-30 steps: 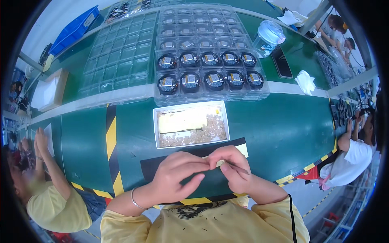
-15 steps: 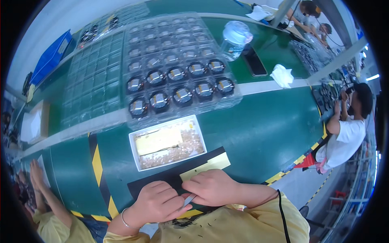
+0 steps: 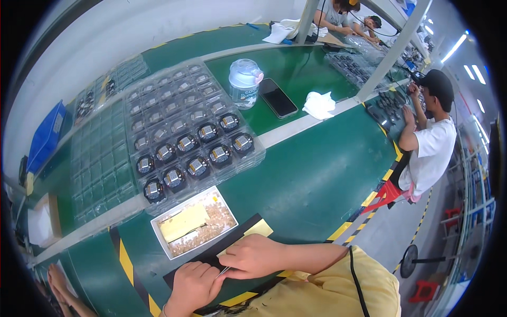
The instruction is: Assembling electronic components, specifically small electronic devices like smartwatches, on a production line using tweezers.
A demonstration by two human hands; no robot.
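Note:
My right hand is closed around thin metal tweezers, whose slim prongs show between my two hands. My left hand pinches right beside them, thumb against fingers; whatever it grips is hidden or too small to name. Both hands rest over a long black strip at the near table edge. A pale yellow sheet lies on that strip, partly under my right hand. Just beyond stands a white box holding many tiny pinkish pieces and a yellow card.
Clear plastic trays with round black parts stand behind the box. Farther off are a lidded bottle, a phone and crumpled tissue. A blue bin sits left. A co-worker works at right; another person's hands show at left.
The view has turned to the right, so the table things sit farther left and look tilted. Both hands stay together at the tweezers, and the left hand's fingers have shifted slightly.

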